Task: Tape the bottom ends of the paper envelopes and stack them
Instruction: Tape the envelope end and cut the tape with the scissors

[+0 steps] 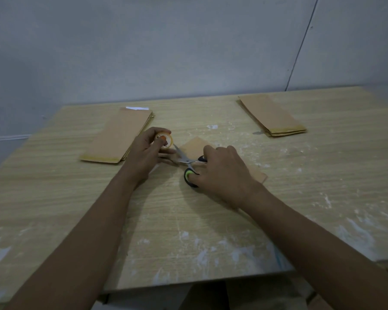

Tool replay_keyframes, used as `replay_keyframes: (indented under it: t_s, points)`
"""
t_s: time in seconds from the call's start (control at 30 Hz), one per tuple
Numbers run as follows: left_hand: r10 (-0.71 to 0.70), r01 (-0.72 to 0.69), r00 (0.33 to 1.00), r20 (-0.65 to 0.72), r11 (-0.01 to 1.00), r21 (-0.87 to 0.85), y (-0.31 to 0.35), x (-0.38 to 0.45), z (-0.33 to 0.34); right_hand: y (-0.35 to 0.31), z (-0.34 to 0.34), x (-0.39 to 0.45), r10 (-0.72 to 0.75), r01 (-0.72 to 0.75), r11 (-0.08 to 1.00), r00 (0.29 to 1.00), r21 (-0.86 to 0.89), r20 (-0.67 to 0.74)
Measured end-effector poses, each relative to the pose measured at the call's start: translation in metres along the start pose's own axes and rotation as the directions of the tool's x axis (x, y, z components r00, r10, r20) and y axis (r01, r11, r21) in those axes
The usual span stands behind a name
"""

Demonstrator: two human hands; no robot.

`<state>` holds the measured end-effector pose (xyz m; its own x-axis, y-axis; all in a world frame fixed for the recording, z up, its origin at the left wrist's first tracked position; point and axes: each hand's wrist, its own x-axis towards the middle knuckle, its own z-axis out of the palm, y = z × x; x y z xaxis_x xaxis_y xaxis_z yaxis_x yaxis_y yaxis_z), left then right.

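A pale grey wall (166,45) fills the upper half of the view, with a thin dark line running down it on the right. Below it lies the wood-grain table (211,220), its surface smeared with white streaks and flecks, thickest toward the near and right edges.

Two stacks of brown paper envelopes rest on the table, well apart. The left stack (118,136) lies at the far left, its near end edged with a yellowish taped strip and a bit of white showing at its far end. The right stack (271,115) sits at the far right, also with a taped strip along its near end. A single envelope (196,146) lies between them at the centre, mostly covered by the right hand.

The left hand (146,155) is curled around a small roll of clear tape (165,140) with an orange core, the fingers gripping its rim just above the table. The right hand (222,173) holds a pair of scissors (186,162) with black and green handles, fingers through the loops; the blades stand apart, pointing toward the tape roll, over the near corner of the single envelope.
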<state>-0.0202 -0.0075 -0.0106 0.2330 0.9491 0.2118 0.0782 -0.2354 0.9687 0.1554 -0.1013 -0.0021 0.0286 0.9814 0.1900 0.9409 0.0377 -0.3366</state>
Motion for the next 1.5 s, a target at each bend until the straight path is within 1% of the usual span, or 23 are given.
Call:
replay_keyframes:
  t_s: [0.03,0.1,0.17,0.3,0.4,0.57,0.77,1.0,1.07,1.13,1.2,1.3,1.37,1.43,1.47,1.5]
  points:
    - [0.030,-0.030,0.999,-0.038,1.000,-0.004,0.003,0.001,0.000,0.001,-0.003,0.000,0.002,-0.002,1.000,1.000,0.021,-0.008]
    - [0.130,-0.126,0.985,-0.111,0.991,0.041,0.006,0.005,-0.005,0.004,-0.010,0.000,0.023,-0.020,0.996,0.999,0.088,-0.025]
    - [0.202,-0.192,0.971,-0.132,0.978,0.084,0.006,0.011,-0.010,0.006,-0.017,0.002,0.079,-0.074,0.983,0.997,0.171,-0.022]
    - [0.220,-0.205,0.959,-0.178,0.974,0.100,0.003,0.018,-0.014,0.011,-0.031,0.013,0.143,-0.163,0.949,0.986,0.271,0.091]
    - [0.224,-0.213,0.950,-0.217,0.974,0.073,0.001,0.024,-0.011,0.019,-0.038,0.023,0.169,-0.195,0.928,0.980,0.318,0.106]
    - [0.237,-0.232,0.942,-0.235,0.971,0.050,0.002,0.040,-0.003,0.035,-0.042,0.041,0.238,-0.240,0.930,0.970,0.277,0.041]
    - [0.214,-0.184,0.962,-0.172,0.967,0.175,-0.006,0.064,0.015,0.058,-0.032,0.070,0.342,-0.331,0.931,0.939,0.156,-0.045]
    - [0.154,-0.120,0.978,-0.143,0.968,0.220,-0.021,0.080,0.032,0.077,-0.021,0.096,0.374,-0.361,0.923,0.923,0.131,-0.090]
    - [0.125,-0.096,0.986,-0.109,0.966,0.242,-0.026,0.083,0.033,0.077,-0.016,0.100,0.355,-0.342,0.934,0.925,0.108,-0.140]
    - [0.103,-0.079,0.992,-0.078,0.962,0.261,-0.030,0.084,0.032,0.076,-0.012,0.101,0.317,-0.315,0.948,0.929,0.045,-0.189]
    - [0.098,-0.074,0.993,-0.067,0.952,0.297,-0.033,0.085,0.030,0.074,-0.010,0.101,0.287,-0.298,0.954,0.937,-0.028,-0.199]
    - [0.111,-0.088,0.992,-0.056,0.945,0.314,-0.034,0.084,0.028,0.072,-0.009,0.099,0.275,-0.294,0.953,0.941,-0.070,-0.197]
    - [0.113,-0.092,0.992,-0.049,0.946,0.310,-0.036,0.084,0.027,0.068,-0.008,0.097,0.231,-0.260,0.959,0.949,-0.115,-0.216]
    - [0.110,-0.091,0.993,-0.045,0.950,0.298,-0.037,0.085,0.026,0.060,-0.006,0.091,0.148,-0.185,0.975,0.952,-0.121,-0.267]
    - [0.106,-0.089,0.993,-0.043,0.952,0.292,-0.037,0.085,0.025,0.055,-0.004,0.088,0.079,-0.111,0.990,0.951,-0.092,-0.298]
    - [0.101,-0.085,0.994,-0.041,0.954,0.286,-0.038,0.086,0.023,0.049,-0.001,0.084,-0.011,-0.007,0.998,0.951,-0.055,-0.308]
